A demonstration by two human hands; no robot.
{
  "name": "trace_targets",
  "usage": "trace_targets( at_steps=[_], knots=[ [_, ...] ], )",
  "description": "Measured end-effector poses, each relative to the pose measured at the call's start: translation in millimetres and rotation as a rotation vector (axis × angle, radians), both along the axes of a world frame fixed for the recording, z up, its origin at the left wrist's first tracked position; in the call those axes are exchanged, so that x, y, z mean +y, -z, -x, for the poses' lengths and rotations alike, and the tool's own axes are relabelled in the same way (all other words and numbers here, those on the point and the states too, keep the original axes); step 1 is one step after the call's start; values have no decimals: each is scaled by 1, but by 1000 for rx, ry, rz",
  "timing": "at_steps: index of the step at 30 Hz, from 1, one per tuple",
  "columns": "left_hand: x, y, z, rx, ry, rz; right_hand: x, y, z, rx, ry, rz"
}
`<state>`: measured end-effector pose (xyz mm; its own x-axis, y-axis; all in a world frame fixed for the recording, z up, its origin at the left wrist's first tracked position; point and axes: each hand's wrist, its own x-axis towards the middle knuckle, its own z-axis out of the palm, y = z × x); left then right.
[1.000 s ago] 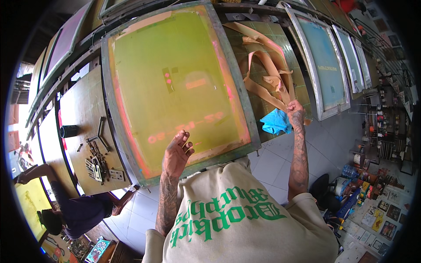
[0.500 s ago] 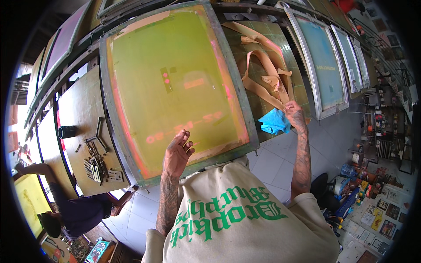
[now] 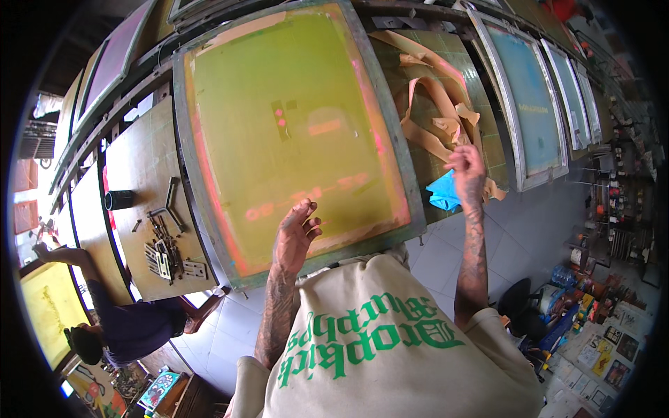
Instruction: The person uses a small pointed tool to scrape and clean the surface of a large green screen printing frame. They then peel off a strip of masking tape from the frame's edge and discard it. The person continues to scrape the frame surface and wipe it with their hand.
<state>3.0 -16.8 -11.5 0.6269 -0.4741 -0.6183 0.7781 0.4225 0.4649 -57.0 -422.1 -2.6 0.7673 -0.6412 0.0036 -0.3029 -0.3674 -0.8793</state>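
My left hand (image 3: 295, 235) hovers over the near edge of a large framed printing screen (image 3: 279, 167) with yellow-green mesh and pink-stained borders. Its fingers are half bent and apart, and nothing shows in them. To the right, my right hand (image 3: 468, 171) is over the near end of a heap of tan tape strips (image 3: 420, 132), its fingers loosely spread and slightly blurred. I see nothing held in it. Partly behind that hand lies a crumpled blue cloth (image 3: 440, 189), at the near edge of the board (image 3: 397, 76) that carries the strips.
On the board at left (image 3: 136, 164) are a dark cup (image 3: 119, 200), a bent metal bar (image 3: 169, 202) and several metal parts (image 3: 164, 251). Another person (image 3: 139, 327) works beyond it. A blue-mesh screen (image 3: 523, 97) leans at right. Tiled floor (image 3: 502, 237) shows below.
My right hand has moved off the end of the tape strips, slightly left, and now covers part of the blue cloth. My left hand stays nearly as it was. The whole view has shifted slightly.
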Motion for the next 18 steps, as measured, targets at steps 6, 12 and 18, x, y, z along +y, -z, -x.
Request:
trace_targets(
  at_steps=[6,12,18],
  knots=[
    [10,34,8,-48,2,-97,86,24,-29,55,-248,24],
    [0,37,15,-272,49,-256,92,57,-30,-113,-223,282],
    [-45,23,5,-1309,359,-878,88,52,-38,-7,-139,207]
  ],
)
